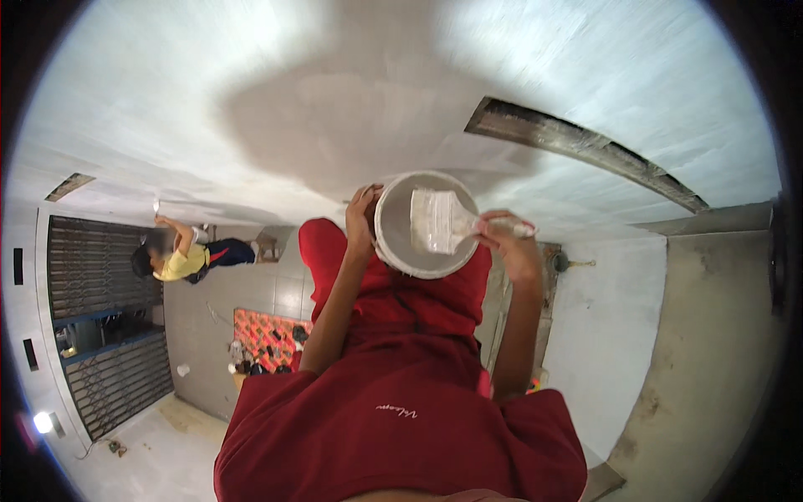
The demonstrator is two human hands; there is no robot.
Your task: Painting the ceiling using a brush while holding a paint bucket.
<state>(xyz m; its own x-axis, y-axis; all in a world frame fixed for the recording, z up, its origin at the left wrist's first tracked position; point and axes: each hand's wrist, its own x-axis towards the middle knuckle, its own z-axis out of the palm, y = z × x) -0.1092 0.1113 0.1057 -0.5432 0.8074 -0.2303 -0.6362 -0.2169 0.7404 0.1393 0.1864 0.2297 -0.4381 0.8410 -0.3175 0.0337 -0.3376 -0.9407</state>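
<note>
My left hand (362,219) grips the left side of a round white bucket (386,238), its fingers curled at the rim. Over the bucket's mouth is a wide, paint-coated brush (436,221), its white bristles pointing left. The handle runs to the right, where my right hand (508,238) is closed around it. Whether the bristles touch the inside of the bucket I cannot tell. Pale liquid shows faintly in the bucket. Just beyond it rises a wall (393,109) with patchy white paint and my shadow on it.
A long recessed slot (585,144) cuts into the wall at right. Off to the left, a person in a yellow shirt (180,261) reaches toward the wall with a brush. An orange patterned mat (266,339) with several small items lies on the floor. A folding metal gate (104,268) stands far left.
</note>
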